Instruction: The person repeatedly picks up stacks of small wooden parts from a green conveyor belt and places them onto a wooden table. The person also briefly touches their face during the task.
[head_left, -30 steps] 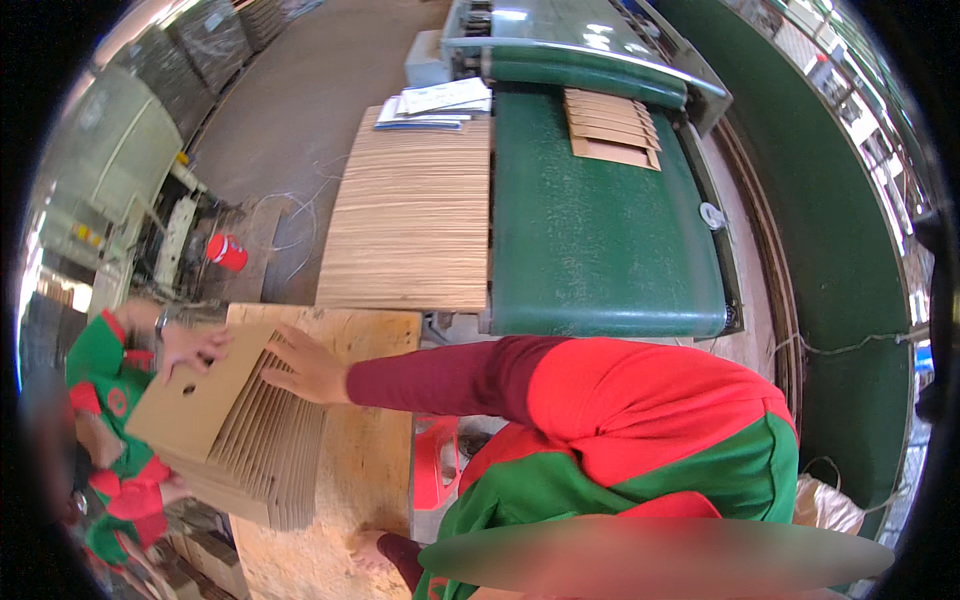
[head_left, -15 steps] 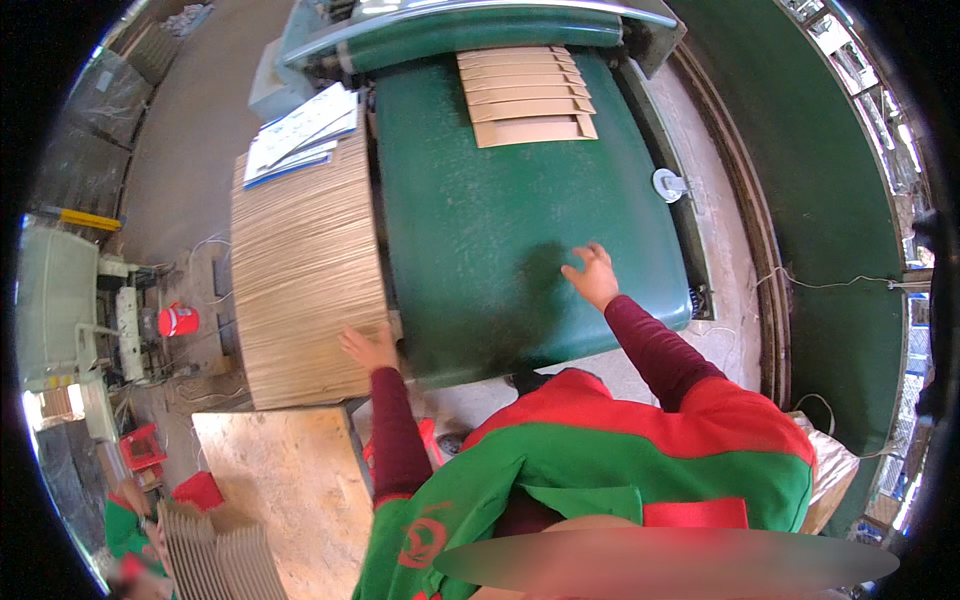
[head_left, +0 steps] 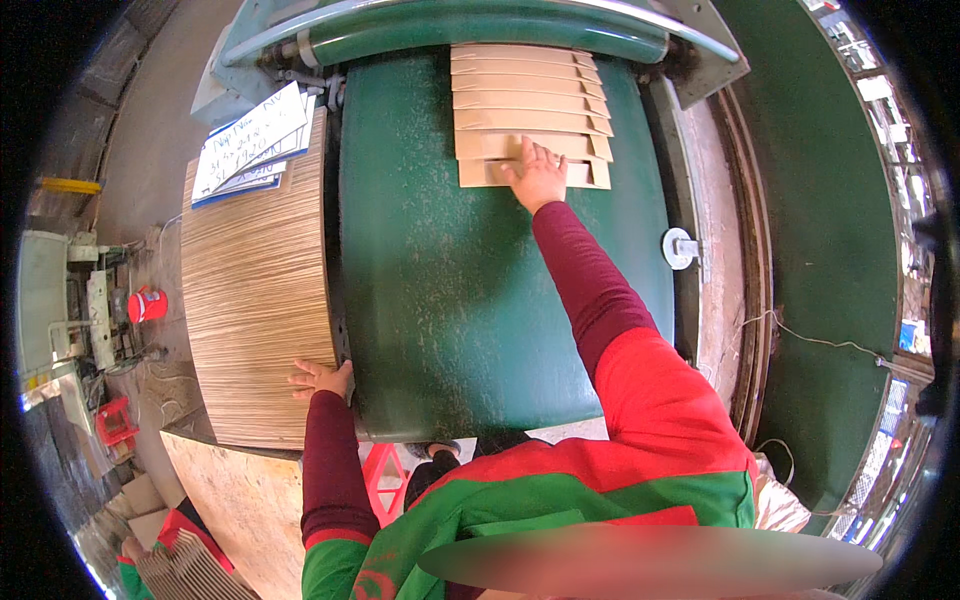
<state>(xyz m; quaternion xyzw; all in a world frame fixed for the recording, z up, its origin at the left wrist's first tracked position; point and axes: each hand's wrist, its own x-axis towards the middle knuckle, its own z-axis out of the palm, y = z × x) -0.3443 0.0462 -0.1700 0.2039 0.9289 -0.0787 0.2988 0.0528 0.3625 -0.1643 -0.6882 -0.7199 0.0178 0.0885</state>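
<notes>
My right hand (head_left: pixel 538 180) reaches forward over a green conveyor belt (head_left: pixel 440 300). Its fingers are outstretched and lie on the nearest of several overlapping flat brown cardboard pieces (head_left: pixel 530 120), which run in a shingled row toward the roller. Nothing shows as gripped there. To the left, my left hand (head_left: pixel 322 380) rests with spread fingers on the near right corner of a large stack of cardboard sheets (head_left: pixel 255 300), whose edges face up. Its palm side is hidden.
Written papers (head_left: pixel 250 145) lie on the stack's far end. A green roller (head_left: pixel 480 35) spans the belt's far end. A wooden board (head_left: pixel 230 500) stands near left. Lower left, another person (head_left: pixel 130 575) is beside corrugated cardboard (head_left: pixel 190 570). A red bucket (head_left: pixel 148 305) sits on the floor.
My right hand has moved forward and left across the belt onto the nearest cardboard piece. My left hand stays on the stack. The view has shifted with my body.
</notes>
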